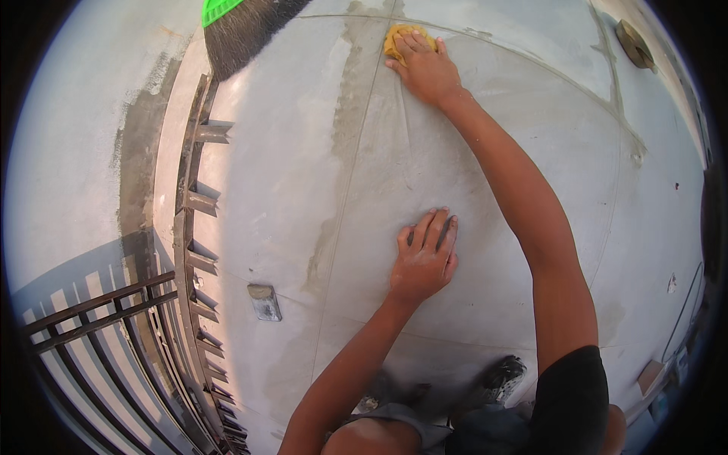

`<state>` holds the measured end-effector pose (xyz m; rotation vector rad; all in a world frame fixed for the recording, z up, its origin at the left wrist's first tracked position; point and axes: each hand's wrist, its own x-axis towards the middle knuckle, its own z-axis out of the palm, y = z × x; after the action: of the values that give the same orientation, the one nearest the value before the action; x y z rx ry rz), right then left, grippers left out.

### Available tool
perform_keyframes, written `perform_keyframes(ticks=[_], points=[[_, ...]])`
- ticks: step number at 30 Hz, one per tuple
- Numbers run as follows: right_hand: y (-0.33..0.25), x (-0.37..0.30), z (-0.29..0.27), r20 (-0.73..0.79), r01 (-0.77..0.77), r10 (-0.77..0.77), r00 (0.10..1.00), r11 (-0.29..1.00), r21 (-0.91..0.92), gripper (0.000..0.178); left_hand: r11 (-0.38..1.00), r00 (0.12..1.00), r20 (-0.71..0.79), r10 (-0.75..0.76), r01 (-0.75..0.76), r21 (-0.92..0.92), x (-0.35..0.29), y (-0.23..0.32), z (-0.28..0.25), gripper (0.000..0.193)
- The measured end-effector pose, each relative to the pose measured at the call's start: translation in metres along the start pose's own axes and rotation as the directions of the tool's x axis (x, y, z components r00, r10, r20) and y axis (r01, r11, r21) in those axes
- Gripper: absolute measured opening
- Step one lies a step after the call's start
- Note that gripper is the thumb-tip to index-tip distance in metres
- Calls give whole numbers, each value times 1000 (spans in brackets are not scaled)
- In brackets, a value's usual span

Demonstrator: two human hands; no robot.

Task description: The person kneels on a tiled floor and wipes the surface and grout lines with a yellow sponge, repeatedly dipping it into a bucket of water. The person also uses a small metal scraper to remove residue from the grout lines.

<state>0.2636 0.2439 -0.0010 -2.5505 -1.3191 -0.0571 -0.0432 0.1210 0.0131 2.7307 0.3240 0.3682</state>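
At the far end of my reach, my right hand (428, 70) presses a yellow sponge (394, 44) onto the pale grey tiled floor (288, 189). The sponge sits beside a joint between tiles, its edges showing around my fingers. Closer to me, my left hand (425, 262) rests on the same floor with its fingers apart and slightly bent. It holds nothing that I can see. Damp grey grout smears (345, 114) run along the joint to the left of both hands.
Dark metal railing (98, 315) and a row of short brackets (201, 201) line the left side. A broom head (246, 34) with a green top is at the upper left. A small grey block (264, 302) lies left of my arm; a round brown object (633, 44) sits far right.
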Motion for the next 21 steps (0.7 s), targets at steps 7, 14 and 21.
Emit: perform_keyframes(ticks=[7, 14, 21], points=[[-4, 1, 32, -89, 157, -156, 984, 988, 4, 57, 1000, 1000, 0, 2, -2, -26, 2, -1, 3, 48], [-36, -138, -13, 120, 579, -616, 779, 779, 241, 50, 1000, 999, 34, -6, 6, 11, 0, 1, -1, 50], [-21, -12, 13, -56, 99, -103, 993, 992, -74, 53, 1000, 998, 54, 20, -20, -1, 9, 9, 1, 55]])
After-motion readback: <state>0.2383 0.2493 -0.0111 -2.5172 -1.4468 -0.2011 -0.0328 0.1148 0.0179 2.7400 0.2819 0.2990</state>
